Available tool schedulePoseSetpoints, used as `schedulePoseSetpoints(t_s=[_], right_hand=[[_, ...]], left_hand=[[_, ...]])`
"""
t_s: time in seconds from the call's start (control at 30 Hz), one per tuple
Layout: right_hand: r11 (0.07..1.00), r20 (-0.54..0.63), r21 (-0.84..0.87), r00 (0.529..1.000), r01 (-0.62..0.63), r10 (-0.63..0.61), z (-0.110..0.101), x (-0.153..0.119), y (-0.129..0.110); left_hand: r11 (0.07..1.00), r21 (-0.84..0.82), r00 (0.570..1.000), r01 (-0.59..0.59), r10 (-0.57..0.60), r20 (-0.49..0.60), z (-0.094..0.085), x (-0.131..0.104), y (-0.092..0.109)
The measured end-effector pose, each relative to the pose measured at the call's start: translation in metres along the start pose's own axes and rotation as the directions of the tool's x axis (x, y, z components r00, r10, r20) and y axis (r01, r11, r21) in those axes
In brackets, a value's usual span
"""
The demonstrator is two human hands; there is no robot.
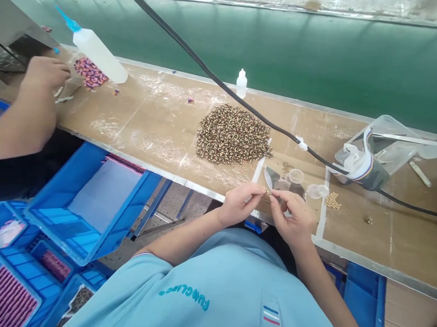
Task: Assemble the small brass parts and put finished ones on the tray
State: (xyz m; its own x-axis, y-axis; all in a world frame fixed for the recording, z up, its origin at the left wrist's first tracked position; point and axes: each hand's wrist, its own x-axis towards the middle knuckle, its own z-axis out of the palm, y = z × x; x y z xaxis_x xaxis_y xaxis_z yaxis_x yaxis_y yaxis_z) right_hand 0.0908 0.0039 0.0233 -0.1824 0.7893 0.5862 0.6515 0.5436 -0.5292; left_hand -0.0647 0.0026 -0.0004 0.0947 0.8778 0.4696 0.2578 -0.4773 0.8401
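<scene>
My left hand and my right hand meet at the table's front edge, both in a pinch. A tiny gold-coloured piece shows at the left fingertips. Whatever the right fingertips grip is too small to name. Beyond my hands lies a heap of small gold and dark pieces. A small white dropper bottle stands behind that heap. Close to my right hand are a clear round dish, another clear dish and a little group of beige pieces.
At left, a co-worker's hand is near a large blue-tipped bottle and purple-orange pieces. A black cable crosses above the table. A white-and-black device sits by a clear plastic box. Blue crates stand below left.
</scene>
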Motion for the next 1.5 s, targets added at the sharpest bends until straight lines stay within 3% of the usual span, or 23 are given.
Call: schedulePoseSetpoints(t_s=[0.07,0.2,0.3,0.63,0.97,1.07,1.3,1.5], right_hand=[[0.999,0.013,0.002,0.999,-0.038,0.038,-0.003,-0.006,-0.003],[0.992,0.017,-0.009,0.992,-0.128,0.128,-0.007,-0.018,-0.006],[0.988,0.024,-0.018,0.988,-0.154,0.155,-0.01,-0.023,-0.007],[0.985,0.051,0.022,0.984,-0.173,0.171,-0.014,-0.027,-0.006],[0.988,0.059,-0.023,0.986,-0.154,0.155,-0.018,-0.031,-0.001],[0.978,0.077,-0.009,0.975,-0.21,0.21,-0.018,-0.035,0.001],[0.952,0.115,0.076,0.951,-0.298,0.288,-0.021,-0.047,0.004],[0.942,0.057,0.007,0.941,-0.334,0.333,-0.042,-0.051,0.023]], left_hand=[[1.0,0.01,0.998,-0.021,0.021,0.061,-0.002,-0.001,0.002],[0.993,0.024,0.962,0.118,-0.12,0.247,-0.004,-0.005,0.003],[0.99,0.015,0.938,0.143,-0.14,0.318,-0.003,-0.008,0.001],[0.958,-0.098,0.924,0.269,-0.228,0.308,0.001,-0.01,0.002],[0.976,-0.074,0.925,0.205,-0.169,0.34,0.005,-0.01,0.004],[0.98,-0.071,0.938,0.187,-0.156,0.309,0.009,-0.009,0.007],[0.965,-0.003,0.935,0.264,-0.255,0.248,0.026,-0.01,0.015],[0.944,-0.086,0.905,0.319,-0.277,0.323,0.036,-0.007,0.013]])
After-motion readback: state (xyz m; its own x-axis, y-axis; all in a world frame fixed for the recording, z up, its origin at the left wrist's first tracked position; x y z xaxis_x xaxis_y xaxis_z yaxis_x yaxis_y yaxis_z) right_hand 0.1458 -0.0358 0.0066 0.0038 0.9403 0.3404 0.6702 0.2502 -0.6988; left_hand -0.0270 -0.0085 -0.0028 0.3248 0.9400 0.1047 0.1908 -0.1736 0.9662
